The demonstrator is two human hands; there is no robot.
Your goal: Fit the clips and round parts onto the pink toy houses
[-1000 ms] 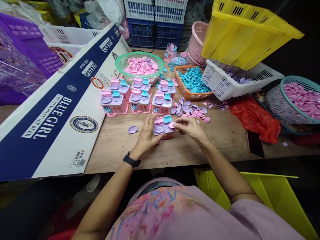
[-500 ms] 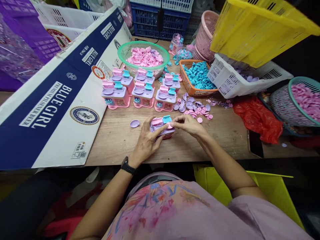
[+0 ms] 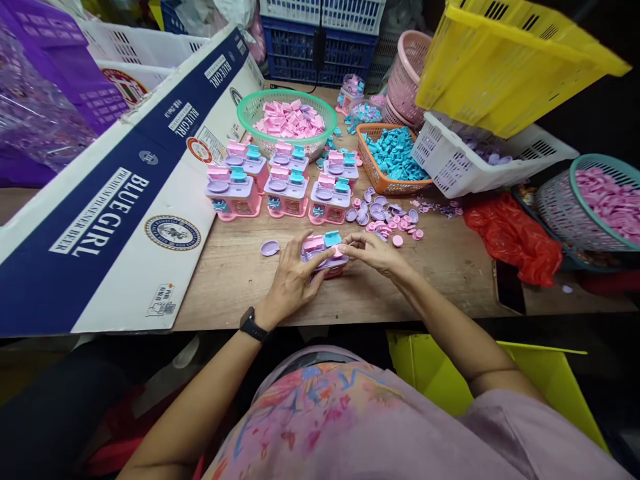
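Observation:
A small toy kitchen (image 3: 338,264) with a lilac top and pink base stands on the table. My left hand (image 3: 291,277) is closed around its left side, its index finger reaching across the top. My right hand (image 3: 374,254) pinches a small round pink piece (image 3: 337,252) against the top's right side. A pink block (image 3: 313,243) and a raised turquoise flap (image 3: 332,238) sit at the toy's back edge. Left of my left hand lies a loose lilac toy pan (image 3: 269,248). Fingers hide part of the toy's top and front.
Several similar toy kitchens (image 3: 285,193) stand behind. Loose pink and lilac pieces (image 3: 383,213) lie to their right. A green basket (image 3: 243,110) holds pink parts, an orange basket (image 3: 385,185) turquoise ones. A cardboard sheet (image 3: 125,220) leans at left; a phone (image 3: 509,287) lies at right.
The camera view has shifted slightly. Both hands stay at the toy kitchen, and the right fingers are a little more curled over the round pink piece.

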